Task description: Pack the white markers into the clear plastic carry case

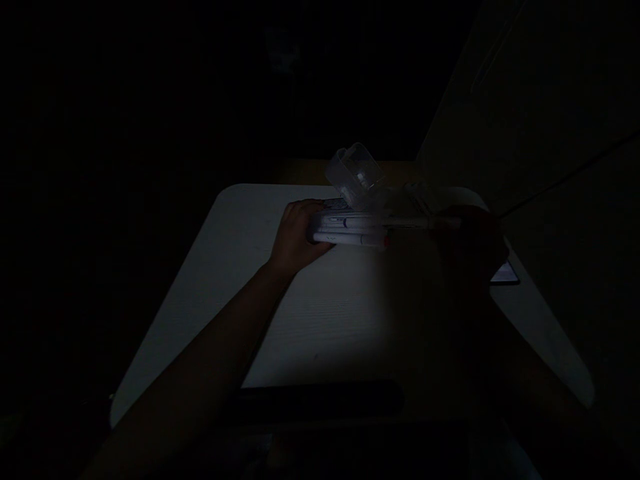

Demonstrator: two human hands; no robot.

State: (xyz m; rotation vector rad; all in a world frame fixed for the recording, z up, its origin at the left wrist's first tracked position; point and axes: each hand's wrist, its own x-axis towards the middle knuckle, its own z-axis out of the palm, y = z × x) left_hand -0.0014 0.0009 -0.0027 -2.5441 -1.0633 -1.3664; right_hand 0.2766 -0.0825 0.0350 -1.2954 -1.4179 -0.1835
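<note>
The scene is very dark. My left hand (296, 235) is closed around the left ends of a bundle of white marker pens (350, 230) lying on a white table (320, 313). My right hand (470, 247) is a dark shape at the right ends of the pens; it seems to hold one pen (430, 222) by its tip, though its fingers barely show. A clear plastic container (356, 175) lies tilted just behind the pens.
A dark flat bar (320, 400) lies along the table's near edge. A small flat object (505, 273) pokes out beside my right hand. A thin dark cable (565, 179) runs up to the right. The surroundings are black.
</note>
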